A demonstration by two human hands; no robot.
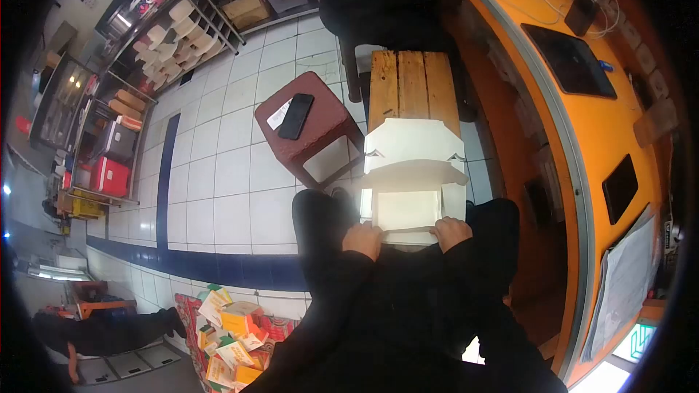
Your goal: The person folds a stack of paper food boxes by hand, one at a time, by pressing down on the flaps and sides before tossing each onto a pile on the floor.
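Note:
A white cardboard box (408,205) lies in front of me at the near end of a wooden bench (415,86), its lid raised and tilted away and its inside showing bare. At the box's near left corner my left hand (363,240) is closed on the edge. My right hand (452,233) grips the near right corner in the same way. The fingertips of both hands are partly hidden by the box walls.
A maroon stool (318,143) holding a black phone (296,116) stands left of the bench. A person in black (386,11) sits beyond it. An orange counter (535,51) runs along the right. Folded orange-and-white boxes (237,353) lie lower left; another person (109,331) is farther left.

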